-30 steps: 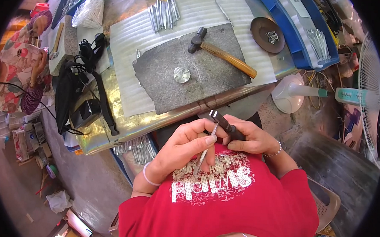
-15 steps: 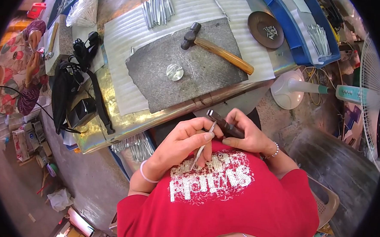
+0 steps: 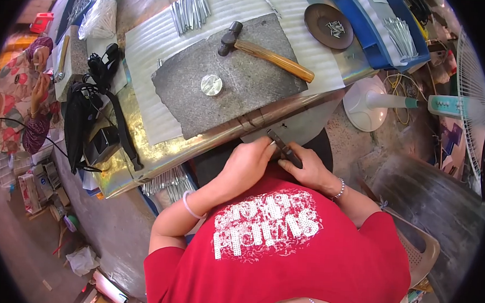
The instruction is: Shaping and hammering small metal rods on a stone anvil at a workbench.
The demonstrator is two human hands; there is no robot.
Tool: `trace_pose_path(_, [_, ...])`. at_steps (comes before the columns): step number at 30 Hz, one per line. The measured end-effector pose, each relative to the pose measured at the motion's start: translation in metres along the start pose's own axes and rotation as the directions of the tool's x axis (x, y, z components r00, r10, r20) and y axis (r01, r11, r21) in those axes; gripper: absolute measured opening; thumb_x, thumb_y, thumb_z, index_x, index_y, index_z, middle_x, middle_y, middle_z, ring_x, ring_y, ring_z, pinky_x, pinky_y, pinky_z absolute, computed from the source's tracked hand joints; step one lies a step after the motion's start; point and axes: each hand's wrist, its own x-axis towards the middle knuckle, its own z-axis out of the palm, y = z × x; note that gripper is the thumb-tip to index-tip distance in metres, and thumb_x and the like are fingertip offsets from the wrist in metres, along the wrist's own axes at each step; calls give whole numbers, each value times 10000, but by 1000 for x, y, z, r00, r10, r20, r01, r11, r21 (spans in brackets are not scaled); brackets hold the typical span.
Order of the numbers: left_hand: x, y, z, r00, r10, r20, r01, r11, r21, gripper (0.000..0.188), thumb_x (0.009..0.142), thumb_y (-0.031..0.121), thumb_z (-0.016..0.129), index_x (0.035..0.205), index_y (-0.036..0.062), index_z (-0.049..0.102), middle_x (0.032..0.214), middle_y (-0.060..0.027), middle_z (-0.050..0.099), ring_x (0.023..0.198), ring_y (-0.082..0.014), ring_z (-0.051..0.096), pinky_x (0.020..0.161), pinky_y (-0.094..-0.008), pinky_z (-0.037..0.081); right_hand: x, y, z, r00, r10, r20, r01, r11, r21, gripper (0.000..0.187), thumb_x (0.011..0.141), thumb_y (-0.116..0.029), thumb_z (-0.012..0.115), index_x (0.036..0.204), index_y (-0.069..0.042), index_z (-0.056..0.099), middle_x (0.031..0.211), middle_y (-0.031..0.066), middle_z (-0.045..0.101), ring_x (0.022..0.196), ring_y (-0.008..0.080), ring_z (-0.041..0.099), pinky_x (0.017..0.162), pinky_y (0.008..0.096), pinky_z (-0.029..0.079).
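Both hands meet just below the tabletop [image 3: 199,144] edge: right hand [image 3: 311,170] grips a dark tool [image 3: 284,149], its tip under the left hand [image 3: 250,164], whose grip is hidden. Work appears mid-step; steady, fine pressure seems required.

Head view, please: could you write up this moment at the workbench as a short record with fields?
Left hand: left hand closed round the near end of a dark tool, below the bench edge.
Right hand: right hand grips the same tool from the other side.
Work surface: grey slab on a corrugated metal sheet.
On the slab: hammer with wooden handle, lying flat; small round silvery disc.
Nearby: dark round dish holding small metal pieces; bundle of metal rods.
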Motion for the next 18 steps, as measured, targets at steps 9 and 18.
trace_pose_path(9, [-9,-55,36,993,106,-53,-110,991,-73,183,931,176,492,881,1,507,637,-179,553,578,-307,565,505,-361,410,-6,35,23,1000,-10,-13,10,1000,-6,341,800,-282,640,974,-4,547,747,216,586,720,389,600,615,415,452])
trace_pose_path(18, [-35,-77,30,834,10,551,548,88,-832,238,976,251,442,847,59,496,526,68,281,410,-27,201,365,-205,151,-3,35,28,990,-14,137,20,999,-43,366,777,-317,681,907,-5,540,697,204,564,676,377,593,585,412,435])
